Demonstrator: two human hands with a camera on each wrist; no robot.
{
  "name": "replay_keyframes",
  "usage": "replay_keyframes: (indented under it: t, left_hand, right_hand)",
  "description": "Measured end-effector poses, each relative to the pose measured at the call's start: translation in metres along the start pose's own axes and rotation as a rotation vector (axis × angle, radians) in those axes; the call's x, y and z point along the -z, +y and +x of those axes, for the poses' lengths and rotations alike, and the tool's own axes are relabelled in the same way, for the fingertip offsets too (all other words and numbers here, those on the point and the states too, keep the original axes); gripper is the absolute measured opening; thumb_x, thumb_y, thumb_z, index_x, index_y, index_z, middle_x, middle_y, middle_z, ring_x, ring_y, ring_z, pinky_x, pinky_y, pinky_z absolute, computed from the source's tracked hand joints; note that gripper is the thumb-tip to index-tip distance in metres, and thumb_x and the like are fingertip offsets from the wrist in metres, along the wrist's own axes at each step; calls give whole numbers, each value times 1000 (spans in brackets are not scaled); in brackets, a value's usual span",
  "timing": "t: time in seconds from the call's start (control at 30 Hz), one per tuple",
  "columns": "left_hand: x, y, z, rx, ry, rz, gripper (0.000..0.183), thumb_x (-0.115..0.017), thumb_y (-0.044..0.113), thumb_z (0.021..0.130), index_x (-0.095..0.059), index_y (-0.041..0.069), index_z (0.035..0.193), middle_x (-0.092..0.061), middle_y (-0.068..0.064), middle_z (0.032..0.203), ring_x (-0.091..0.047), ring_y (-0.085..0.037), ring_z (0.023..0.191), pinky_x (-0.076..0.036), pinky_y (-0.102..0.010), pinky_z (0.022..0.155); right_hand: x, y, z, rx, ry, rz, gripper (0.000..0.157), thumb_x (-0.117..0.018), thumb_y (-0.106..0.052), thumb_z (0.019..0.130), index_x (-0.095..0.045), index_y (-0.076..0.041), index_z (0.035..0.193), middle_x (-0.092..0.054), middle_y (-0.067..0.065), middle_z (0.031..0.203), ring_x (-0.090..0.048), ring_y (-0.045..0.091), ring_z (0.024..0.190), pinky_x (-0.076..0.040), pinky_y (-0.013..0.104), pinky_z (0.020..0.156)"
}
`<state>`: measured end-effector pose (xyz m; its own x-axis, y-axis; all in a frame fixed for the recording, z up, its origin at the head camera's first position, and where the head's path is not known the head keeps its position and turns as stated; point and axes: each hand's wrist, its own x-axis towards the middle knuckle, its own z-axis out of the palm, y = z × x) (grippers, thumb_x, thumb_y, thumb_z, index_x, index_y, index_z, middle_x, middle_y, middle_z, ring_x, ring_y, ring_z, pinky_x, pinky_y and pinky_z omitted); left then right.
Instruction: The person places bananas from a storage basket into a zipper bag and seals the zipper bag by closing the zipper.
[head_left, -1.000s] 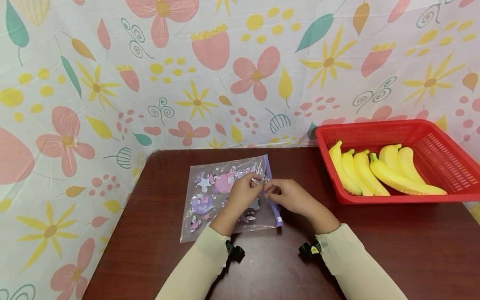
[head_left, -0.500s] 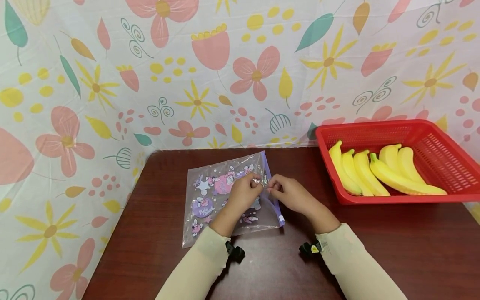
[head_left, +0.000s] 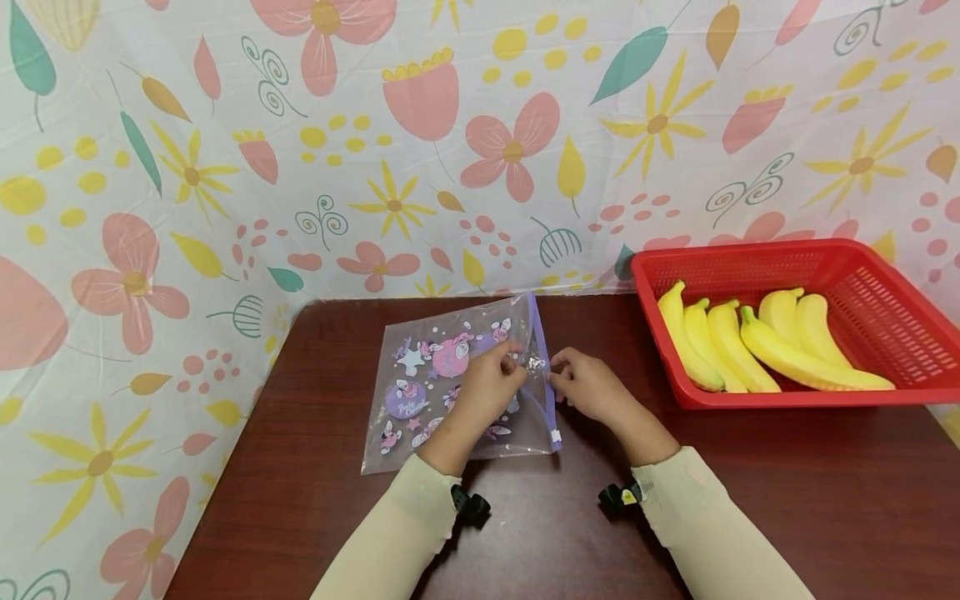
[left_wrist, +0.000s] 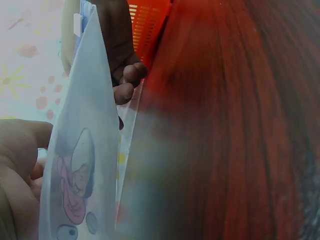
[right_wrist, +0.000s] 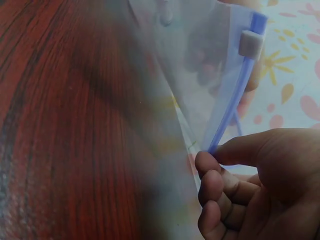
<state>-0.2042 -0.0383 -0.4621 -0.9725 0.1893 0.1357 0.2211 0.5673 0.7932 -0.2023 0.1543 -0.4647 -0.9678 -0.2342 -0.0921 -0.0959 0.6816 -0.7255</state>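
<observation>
A clear zip bag (head_left: 427, 400) printed with pink and purple cartoon figures lies over the table, its purple zip edge (head_left: 538, 342) toward the right. A white slider (right_wrist: 251, 44) sits at the near end of that zip. My left hand (head_left: 487, 387) reaches across the bag and pinches its plastic close to the zip side; in the left wrist view the bag partly hides its fingers. Thumb and forefinger of my right hand (right_wrist: 255, 185) pinch the purple zip strip around its middle. Between the two hands the plastic is crinkled and shiny.
At the right stands a red plastic basket (head_left: 922, 350) holding several yellow bananas (head_left: 810, 358). A white cloth with a flower print (head_left: 450, 208) hangs behind and to the left of the dark brown table (head_left: 525, 533). Each wrist wears a small black camera (head_left: 471, 507).
My right hand has moved slightly right, widening the gap between the hands. The bag's zip edge has shifted and its far corner has risen a little in view. The left hand stays nearly in place.
</observation>
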Motion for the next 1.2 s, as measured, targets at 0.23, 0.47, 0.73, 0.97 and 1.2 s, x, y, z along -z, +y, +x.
replay_keyframes:
  t: [0.23,0.47,0.73,0.97,1.2]
  left_hand:
    - [4,6,-2,-54,15,3,39,-62,10,87,-69,13,125,-64,1,76,-52,-5,62,-46,-21,59]
    - [9,13,-3,-93,54,-14,37,-60,9,87,-71,12,123,-63,0,75,-50,-5,59,-44,-19,52]
    - [17,20,-5,-172,165,21,35,-60,5,86,-74,7,118,-64,-5,85,-56,-9,67,-48,-18,58]
    - [25,21,-4,-262,297,121,31,-59,6,87,-77,6,113,-65,-4,84,-54,-12,70,-45,-21,62]
    - [32,22,-4,-297,372,127,30,-57,6,87,-77,7,109,-61,-4,78,-50,-13,67,-40,-22,57]
  right_hand:
    - [0,0,0,-13,11,29,21,-54,-22,103,-60,-3,100,-65,5,65,-61,18,53,-49,31,51]
    - [1,-2,0,-32,35,47,32,-54,-31,104,-60,-7,83,-62,3,59,-59,19,51,-48,32,51]
    - [3,-1,0,-35,26,42,34,-55,-30,103,-60,-7,78,-60,3,58,-56,17,48,-46,32,50]
    - [3,1,0,-41,35,37,35,-56,-30,102,-61,-7,76,-59,1,56,-56,16,47,-46,31,51]
    - [3,5,1,-44,41,40,35,-55,-27,101,-62,-5,75,-59,1,54,-56,15,46,-46,30,51]
